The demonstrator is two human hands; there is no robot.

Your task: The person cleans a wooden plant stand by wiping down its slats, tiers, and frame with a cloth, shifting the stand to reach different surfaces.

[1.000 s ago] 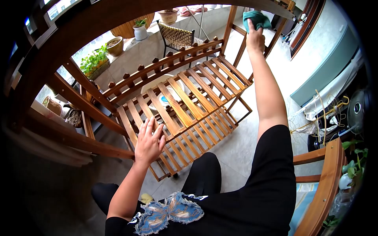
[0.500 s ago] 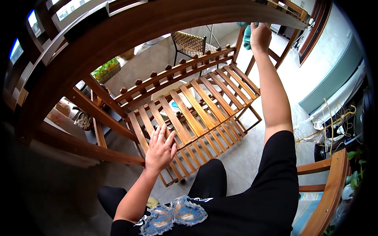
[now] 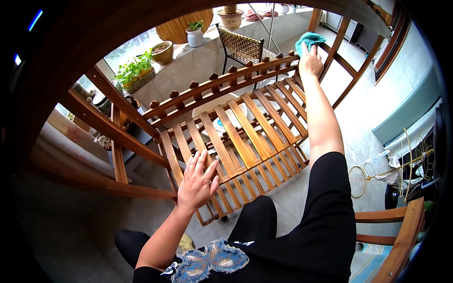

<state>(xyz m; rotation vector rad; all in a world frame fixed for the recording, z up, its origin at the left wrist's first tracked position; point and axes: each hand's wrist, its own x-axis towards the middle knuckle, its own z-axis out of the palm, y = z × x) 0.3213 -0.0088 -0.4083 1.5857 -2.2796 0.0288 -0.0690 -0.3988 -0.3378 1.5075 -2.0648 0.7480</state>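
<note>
My right hand, arm stretched forward, grips a teal cloth by the upright wooden post at the far right corner of the slatted wooden rack. Whether the cloth touches the post, I cannot tell. My left hand lies palm down on the front left edge of the rack's upper slats, fingers extended. A rail with knobbed pegs runs along the back of the rack. Below the upper slats is a second slatted level.
A curved wooden beam arches overhead. Behind the rack stand a woven chair and potted plants on a ledge. On the right are gold wire pieces and a wooden chair arm. Slanted wooden posts rise at the left.
My right hand and the cloth have come down from the overhead beam to the far right post. The view has tilted up, showing more of the ledge. My left hand stays on the slats.
</note>
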